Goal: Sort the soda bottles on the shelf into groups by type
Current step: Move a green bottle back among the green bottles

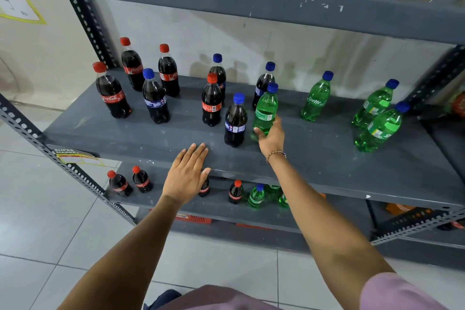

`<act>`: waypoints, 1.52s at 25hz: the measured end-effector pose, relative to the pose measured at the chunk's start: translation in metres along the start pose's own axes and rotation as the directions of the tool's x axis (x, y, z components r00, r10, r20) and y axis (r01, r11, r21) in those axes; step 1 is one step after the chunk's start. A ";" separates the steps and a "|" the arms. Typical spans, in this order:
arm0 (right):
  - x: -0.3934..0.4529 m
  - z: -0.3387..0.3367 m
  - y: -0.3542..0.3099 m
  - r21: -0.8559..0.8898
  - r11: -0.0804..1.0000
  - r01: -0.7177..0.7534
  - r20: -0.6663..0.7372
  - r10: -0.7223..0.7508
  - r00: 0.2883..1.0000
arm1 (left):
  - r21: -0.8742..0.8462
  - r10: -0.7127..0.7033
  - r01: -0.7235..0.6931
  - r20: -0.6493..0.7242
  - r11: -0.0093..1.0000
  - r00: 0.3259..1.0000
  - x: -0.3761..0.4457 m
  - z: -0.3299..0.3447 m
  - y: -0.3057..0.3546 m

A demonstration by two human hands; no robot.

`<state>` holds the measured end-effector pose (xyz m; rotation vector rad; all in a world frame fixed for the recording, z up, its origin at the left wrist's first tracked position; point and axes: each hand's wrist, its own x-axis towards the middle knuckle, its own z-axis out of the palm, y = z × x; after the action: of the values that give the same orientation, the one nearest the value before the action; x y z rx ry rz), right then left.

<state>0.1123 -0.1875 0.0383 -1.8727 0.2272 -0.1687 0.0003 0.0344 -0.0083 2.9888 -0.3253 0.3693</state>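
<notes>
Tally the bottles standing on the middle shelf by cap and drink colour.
Red-cap dark cola: 4
Blue-cap dark cola: 4
Blue-cap green soda: 4, one gripped by the right hand
Total: 12

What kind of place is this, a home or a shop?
Most likely a shop, probably a supermarket. A sticker reading "SUPER MARKET" sits on the shelf edge, many soda bottles such as Coca-Cola and Sprite stand on grey metal shelving, and a yellow sign hangs at the upper left.
</notes>
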 end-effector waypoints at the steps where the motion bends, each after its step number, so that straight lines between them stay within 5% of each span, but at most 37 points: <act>1: -0.002 -0.002 0.000 0.000 1.000 0.013 -0.011 -0.013 1.000 | -0.003 -0.004 0.004 0.001 1.000 1.000 0.000 0.000 0.000; 19: 0.011 -0.097 0.025 -0.144 0.988 -0.049 -0.346 -0.004 0.938 | -0.026 -0.018 0.018 0.007 0.999 1.000 0.000 0.001 0.000; 29: 0.007 -0.097 0.027 -0.148 0.988 -0.040 -0.384 -0.021 0.923 | -0.020 -0.025 0.025 -0.007 0.999 1.000 0.000 0.001 0.001; 33: -0.037 -0.062 0.012 -0.053 0.999 0.012 -0.526 -0.038 0.849 | -0.031 -0.026 0.025 -0.009 0.999 1.000 0.000 0.001 0.002; 35: -0.067 -0.030 0.003 -0.059 0.988 0.145 -0.431 -0.156 0.889 | -0.024 -0.022 0.022 -0.013 0.999 1.000 0.000 0.001 0.002; 38: -0.089 0.008 -0.013 0.008 0.982 0.189 0.003 -0.190 0.982 | -0.017 -0.019 0.019 -0.016 1.000 1.000 0.000 0.002 0.001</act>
<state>0.0288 -0.1551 0.0483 -1.8857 0.0448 -0.2958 0.0006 0.0329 -0.0096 2.9687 -0.2967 0.3870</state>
